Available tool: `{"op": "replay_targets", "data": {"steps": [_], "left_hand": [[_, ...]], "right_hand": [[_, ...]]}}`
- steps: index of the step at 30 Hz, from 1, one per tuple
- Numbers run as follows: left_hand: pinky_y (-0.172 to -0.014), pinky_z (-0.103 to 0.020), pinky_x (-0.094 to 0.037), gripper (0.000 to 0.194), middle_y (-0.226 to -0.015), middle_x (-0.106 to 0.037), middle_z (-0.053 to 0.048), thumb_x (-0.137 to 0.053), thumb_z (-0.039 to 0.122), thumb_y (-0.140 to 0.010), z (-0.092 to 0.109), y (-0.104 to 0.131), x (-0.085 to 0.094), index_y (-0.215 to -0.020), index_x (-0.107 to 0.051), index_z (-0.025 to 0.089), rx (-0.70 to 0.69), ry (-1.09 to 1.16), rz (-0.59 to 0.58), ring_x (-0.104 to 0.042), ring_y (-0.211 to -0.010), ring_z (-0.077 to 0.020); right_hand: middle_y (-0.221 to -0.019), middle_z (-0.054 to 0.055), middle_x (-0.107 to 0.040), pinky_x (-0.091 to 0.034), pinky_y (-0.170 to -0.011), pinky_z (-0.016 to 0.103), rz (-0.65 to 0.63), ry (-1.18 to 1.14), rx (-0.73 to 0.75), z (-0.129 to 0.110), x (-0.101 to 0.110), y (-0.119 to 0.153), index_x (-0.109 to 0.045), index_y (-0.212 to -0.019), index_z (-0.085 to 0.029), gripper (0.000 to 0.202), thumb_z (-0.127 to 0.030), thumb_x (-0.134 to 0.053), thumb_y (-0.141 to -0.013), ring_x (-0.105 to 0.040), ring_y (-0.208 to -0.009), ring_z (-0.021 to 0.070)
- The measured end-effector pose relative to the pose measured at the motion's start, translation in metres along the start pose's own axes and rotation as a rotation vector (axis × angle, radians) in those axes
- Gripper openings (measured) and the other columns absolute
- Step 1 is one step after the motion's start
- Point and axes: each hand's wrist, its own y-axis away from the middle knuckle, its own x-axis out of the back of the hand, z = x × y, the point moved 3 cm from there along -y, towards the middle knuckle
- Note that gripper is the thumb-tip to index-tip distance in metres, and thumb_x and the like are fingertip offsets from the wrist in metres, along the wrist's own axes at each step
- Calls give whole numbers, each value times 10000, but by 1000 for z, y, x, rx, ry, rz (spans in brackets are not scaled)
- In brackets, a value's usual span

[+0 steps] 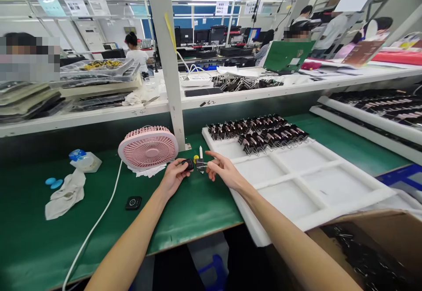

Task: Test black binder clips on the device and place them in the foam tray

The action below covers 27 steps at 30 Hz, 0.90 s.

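My left hand (174, 176) is closed on a small black square device (188, 164) with rounded corners, held just above the green mat. In my right hand (221, 167) is a black binder clip (199, 165), pinched by its wire handles with the index finger stretched out. The clip's body faces the device, close beside it; whether they touch I cannot tell. Behind the clip lie a white tube (201, 151) and a small yellow piece (196, 158). A similar black square device (133, 202) rests on the mat to the left of my forearm.
A pink fan (148, 148) stands behind my left hand, its white cord (104, 220) crossing the mat. At right, a white foam tray (293, 173) bears rows of clipped black pieces (273, 135). A cardboard box (389, 225) of binder clips sits at lower right. Co-workers sit beyond the shelf (231, 97).
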Motion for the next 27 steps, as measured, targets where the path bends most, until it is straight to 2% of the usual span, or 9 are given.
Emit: {"op": "replay_targets", "data": {"steps": [5, 10, 15, 23, 25, 27], "left_hand": [[-546, -208, -531, 453, -839, -719, -65, -976, 263, -581, 0, 1, -1, -902, -688, 123, 23, -32, -1, -686, -672, -159], [-574, -207, -567, 478, -791, -728, -60, -1005, 274, -528, -1, 1, -1, -877, -724, 108, 20, -78, 11, -659, -634, -132], [-572, -218, -574, 469, -797, -746, -80, -1012, 292, -515, -4, -1, 1, -855, -751, 102, 4, -113, 18, -666, -641, -143], [-561, -223, -540, 495, -789, -748, -103, -1012, 332, -502, -7, -2, 2, -856, -759, 96, 0, -123, 27, -673, -636, -158], [-546, -231, -522, 510, -790, -743, -114, -1004, 338, -509, -6, -1, 3, -878, -758, 87, -12, -121, 24, -668, -627, -165], [-547, -235, -509, 520, -799, -734, -111, -987, 337, -535, -3, 0, 4, -928, -757, 85, -28, -116, 14, -654, -620, -158]], "right_hand": [[-829, 24, -659, -527, -611, 324, -36, 54, 26, 4, -1, -1, -351, -1511, -111, 765, -475, -666, -917, -630, -654, 173], [-851, 27, -654, -535, -635, 328, -36, 115, 50, 8, -1, -1, -381, -1496, -128, 691, -448, -629, -936, -633, -664, 168], [-850, 38, -651, -537, -627, 331, -15, 148, 51, 8, -2, 0, -418, -1472, -148, 644, -445, -611, -935, -631, -662, 174], [-862, 74, -680, -550, -638, 344, 9, 229, 5, 7, -9, -2, -403, -1495, -113, 699, -490, -581, -933, -641, -664, 197], [-931, 103, -712, -579, -700, 370, 45, 320, 4, 5, -8, 4, -416, -1496, -139, 687, -516, -567, -942, -679, -729, 223], [-1045, 132, -726, -598, -790, 410, 158, 461, 71, -3, -5, 21, -476, -1455, -186, 632, -545, -562, -942, -711, -845, 258]]}}
